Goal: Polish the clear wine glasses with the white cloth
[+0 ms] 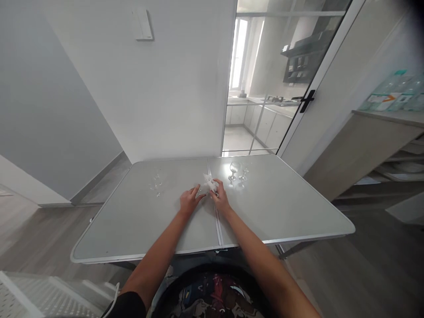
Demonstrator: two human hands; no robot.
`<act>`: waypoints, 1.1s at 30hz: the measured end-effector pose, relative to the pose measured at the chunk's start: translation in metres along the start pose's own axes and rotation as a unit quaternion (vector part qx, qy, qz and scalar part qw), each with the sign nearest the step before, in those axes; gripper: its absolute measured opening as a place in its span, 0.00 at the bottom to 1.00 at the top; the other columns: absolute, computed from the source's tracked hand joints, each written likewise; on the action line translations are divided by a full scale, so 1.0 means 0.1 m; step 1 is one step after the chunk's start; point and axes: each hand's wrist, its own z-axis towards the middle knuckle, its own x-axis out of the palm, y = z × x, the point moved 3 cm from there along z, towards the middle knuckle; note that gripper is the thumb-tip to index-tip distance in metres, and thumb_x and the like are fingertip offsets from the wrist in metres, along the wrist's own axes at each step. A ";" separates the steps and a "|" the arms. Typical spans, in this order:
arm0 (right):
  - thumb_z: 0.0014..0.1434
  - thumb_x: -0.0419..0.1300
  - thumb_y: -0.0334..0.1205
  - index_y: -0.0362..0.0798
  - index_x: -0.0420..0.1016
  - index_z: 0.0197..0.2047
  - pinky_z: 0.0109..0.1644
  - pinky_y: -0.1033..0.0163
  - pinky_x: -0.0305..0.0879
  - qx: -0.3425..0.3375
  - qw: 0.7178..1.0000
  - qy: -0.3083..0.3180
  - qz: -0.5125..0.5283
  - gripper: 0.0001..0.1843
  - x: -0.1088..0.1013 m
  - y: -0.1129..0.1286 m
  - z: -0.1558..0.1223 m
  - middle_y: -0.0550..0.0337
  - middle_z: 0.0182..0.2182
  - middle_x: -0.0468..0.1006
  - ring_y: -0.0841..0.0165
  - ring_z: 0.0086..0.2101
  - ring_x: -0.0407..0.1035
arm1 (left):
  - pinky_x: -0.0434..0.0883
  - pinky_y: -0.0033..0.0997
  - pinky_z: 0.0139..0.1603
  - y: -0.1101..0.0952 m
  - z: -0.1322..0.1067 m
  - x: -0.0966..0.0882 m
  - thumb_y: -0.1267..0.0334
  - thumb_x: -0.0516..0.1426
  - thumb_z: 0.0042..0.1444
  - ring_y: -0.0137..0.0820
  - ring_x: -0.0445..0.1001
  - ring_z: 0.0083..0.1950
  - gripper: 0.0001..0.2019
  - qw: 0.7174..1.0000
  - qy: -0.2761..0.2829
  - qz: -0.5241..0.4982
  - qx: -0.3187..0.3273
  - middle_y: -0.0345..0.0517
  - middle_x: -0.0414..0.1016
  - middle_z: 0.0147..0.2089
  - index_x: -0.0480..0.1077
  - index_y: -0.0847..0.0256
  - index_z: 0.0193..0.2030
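Observation:
My left hand [189,200] is closed round a clear glass [202,190] above the middle of the folding table [132,229]. Only part of that glass shows between my hands. A crumpled white tissue [209,181] is gripped in my right hand [221,201], pressed against the glass near its rim or side; which, I cannot tell. Just beyond my right hand stand two clear stemmed glasses, one a round-bowled glass [233,170] and beside it another stemmed glass [244,172]. Off to the left are more clear glass pieces [157,182], too faint to make out fully.
A metal seam [218,227] runs across the table between its two halves. Behind it rise a white wall [172,88] and a glazed door with a black handle [307,101]. Bottled water [387,95] stands on a shelf at right. A white perforated rack [62,293] is at lower left.

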 end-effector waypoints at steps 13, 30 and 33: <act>0.54 0.55 0.32 0.57 0.35 0.76 0.38 0.64 0.61 0.071 0.967 0.245 0.013 0.51 -0.36 0.39 0.09 0.68 0.29 0.65 0.71 0.28 0.58 | 0.69 0.26 0.34 -0.07 0.01 -0.01 0.42 0.60 0.57 0.29 0.79 0.29 0.26 0.990 -0.027 -0.052 0.126 0.49 0.83 0.34 0.76 0.56 0.56; 0.57 0.51 0.24 0.68 0.63 0.67 0.71 0.29 0.33 -0.293 0.776 0.454 -0.325 0.39 -0.42 0.86 -0.50 0.62 0.47 0.80 0.61 0.54 0.70 | 0.54 0.25 0.22 -0.51 0.56 -0.82 0.46 0.66 0.50 0.22 0.56 0.20 0.24 0.746 0.492 -0.442 0.078 0.39 0.69 0.20 0.82 0.64 0.47; 0.57 0.51 0.25 0.67 0.65 0.66 0.70 0.28 0.31 -0.258 0.811 0.424 -0.310 0.38 -0.40 0.80 -0.46 0.63 0.44 0.81 0.61 0.52 0.71 | 0.56 0.26 0.24 -0.49 0.63 -0.85 0.44 0.66 0.49 0.23 0.60 0.21 0.25 0.796 0.454 -0.390 0.094 0.40 0.71 0.21 0.82 0.61 0.47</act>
